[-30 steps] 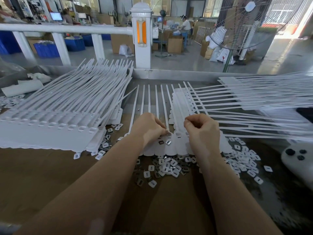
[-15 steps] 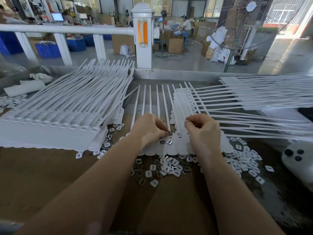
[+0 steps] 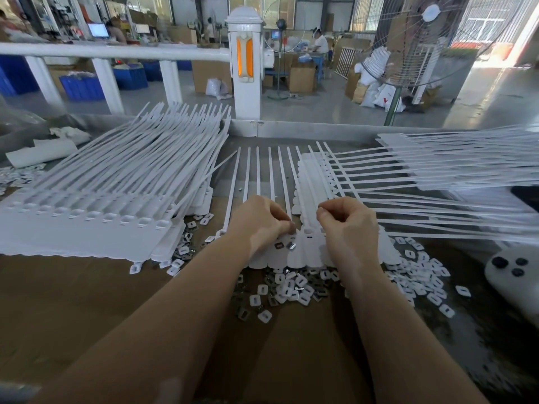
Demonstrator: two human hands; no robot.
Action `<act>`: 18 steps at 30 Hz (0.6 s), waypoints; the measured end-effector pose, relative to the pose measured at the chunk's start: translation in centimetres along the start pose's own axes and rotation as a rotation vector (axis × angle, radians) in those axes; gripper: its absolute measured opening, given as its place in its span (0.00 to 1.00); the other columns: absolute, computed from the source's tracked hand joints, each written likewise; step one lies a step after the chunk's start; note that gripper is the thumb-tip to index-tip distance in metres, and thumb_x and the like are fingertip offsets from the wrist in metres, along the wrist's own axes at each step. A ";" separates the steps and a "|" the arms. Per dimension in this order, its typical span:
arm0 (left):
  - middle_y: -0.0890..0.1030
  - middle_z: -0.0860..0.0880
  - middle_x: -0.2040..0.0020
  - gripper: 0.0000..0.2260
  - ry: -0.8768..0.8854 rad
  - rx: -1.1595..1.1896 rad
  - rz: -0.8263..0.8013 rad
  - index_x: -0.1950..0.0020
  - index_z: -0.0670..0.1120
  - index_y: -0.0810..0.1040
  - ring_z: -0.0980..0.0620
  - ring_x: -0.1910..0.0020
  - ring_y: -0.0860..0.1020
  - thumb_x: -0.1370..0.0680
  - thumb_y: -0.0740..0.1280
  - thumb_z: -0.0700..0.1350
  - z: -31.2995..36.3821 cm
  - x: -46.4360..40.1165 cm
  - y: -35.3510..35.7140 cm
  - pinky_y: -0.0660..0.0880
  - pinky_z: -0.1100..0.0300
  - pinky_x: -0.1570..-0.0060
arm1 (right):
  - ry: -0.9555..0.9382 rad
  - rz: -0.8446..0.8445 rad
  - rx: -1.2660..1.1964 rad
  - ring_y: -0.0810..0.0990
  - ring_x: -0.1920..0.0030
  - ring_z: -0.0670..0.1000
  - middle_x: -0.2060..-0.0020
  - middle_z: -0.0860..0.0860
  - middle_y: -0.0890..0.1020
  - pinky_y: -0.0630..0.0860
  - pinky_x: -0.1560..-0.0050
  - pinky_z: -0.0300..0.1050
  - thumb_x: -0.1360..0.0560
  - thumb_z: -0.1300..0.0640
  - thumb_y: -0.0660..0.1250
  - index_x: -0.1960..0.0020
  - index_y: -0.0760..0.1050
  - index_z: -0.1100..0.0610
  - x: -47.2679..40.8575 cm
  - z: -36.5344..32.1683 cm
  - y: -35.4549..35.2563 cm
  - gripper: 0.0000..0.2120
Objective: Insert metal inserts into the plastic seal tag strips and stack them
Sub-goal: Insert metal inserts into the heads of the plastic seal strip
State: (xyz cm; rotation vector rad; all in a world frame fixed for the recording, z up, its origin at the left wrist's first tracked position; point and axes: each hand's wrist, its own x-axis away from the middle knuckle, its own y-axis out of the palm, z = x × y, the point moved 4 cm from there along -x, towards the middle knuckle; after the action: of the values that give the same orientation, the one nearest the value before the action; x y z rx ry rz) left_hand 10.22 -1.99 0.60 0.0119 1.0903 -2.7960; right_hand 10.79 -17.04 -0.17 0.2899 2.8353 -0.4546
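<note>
A person's left hand (image 3: 259,221) and right hand (image 3: 347,225), both with fingers curled, work over a white seal tag strip (image 3: 303,252) at the middle of the worktable (image 3: 73,301); whether either pinches a metal insert cannot be told. Loose inserts (image 3: 288,290) lie toward the near edge, and a stack of strips (image 3: 96,205) sits at the left.

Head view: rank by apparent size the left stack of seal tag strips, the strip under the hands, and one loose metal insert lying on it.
1. Left stack of seal tag strips, largest.
2. Strip under the hands.
3. Metal insert, far smallest.
</note>
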 end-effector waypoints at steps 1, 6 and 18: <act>0.80 0.55 0.63 0.02 0.003 -0.011 -0.006 0.61 0.52 0.82 0.55 0.56 0.79 0.30 0.74 0.46 0.1 -0.1 0.1 0.74 0.62 0.55 | -0.001 0.000 0.003 0.78 0.56 0.48 0.58 0.51 0.80 0.76 0.54 0.41 0.26 0.60 0.67 0.56 0.78 0.53 0.0 0.0 0.0 0.03; 0.81 0.54 0.62 0.04 0.005 -0.017 -0.050 0.62 0.53 0.80 0.52 0.55 0.79 0.29 0.73 0.45 0.0 -0.2 0.4 0.76 0.54 0.48 | 0.001 -0.002 0.002 0.78 0.56 0.48 0.58 0.52 0.80 0.76 0.53 0.42 0.26 0.60 0.67 0.56 0.78 0.53 0.0 0.0 0.0 0.03; 0.78 0.55 0.60 0.07 0.173 -0.268 -0.192 0.52 0.45 0.83 0.57 0.61 0.75 0.23 0.65 0.38 1.5 -1.1 0.3 0.69 0.66 0.58 | -0.005 -0.013 -0.008 0.78 0.56 0.49 0.60 0.51 0.80 0.76 0.53 0.43 0.26 0.61 0.67 0.56 0.78 0.55 0.1 -0.2 0.1 0.03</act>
State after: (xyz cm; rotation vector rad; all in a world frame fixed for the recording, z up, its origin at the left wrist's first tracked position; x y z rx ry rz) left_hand 11.39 -3.04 1.58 0.1300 1.5783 -2.8289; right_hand 10.67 -16.93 -0.06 0.2680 2.8355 -0.4454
